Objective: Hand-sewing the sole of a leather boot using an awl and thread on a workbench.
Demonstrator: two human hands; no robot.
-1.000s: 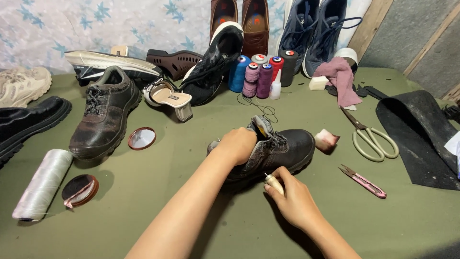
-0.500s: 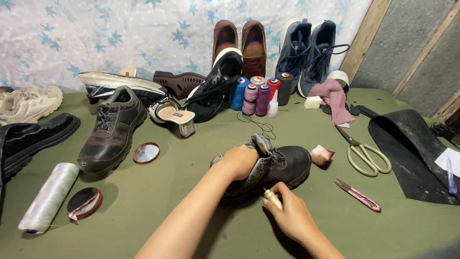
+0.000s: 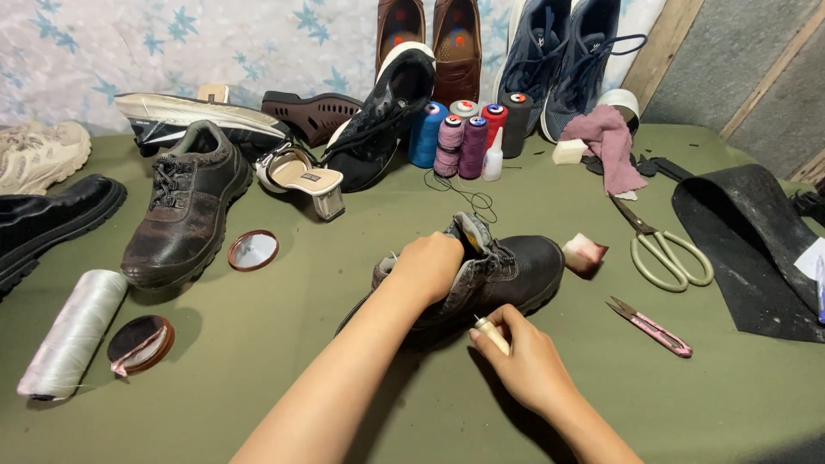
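A dark brown work shoe (image 3: 516,271) lies on its side in the middle of the green table (image 3: 344,369). My left hand (image 3: 427,266) grips its collar and opening from above, holding it down. My right hand (image 3: 524,365) sits just in front of the shoe's sole edge, pinching a small pale-handled awl (image 3: 491,333) whose tip points at the sole seam.
A matching brown shoe (image 3: 185,206), round tin lids (image 3: 253,249), a white thread cone (image 3: 73,331), several coloured thread spools (image 3: 464,137), a glue bottle (image 3: 491,159), scissors (image 3: 662,245), pink snips (image 3: 653,326), a black rubber sheet (image 3: 756,245) and more shoes along the back.
The view has shifted slightly; both hands stay on the shoe, with my right hand pressing the tool closer to the sole edge.
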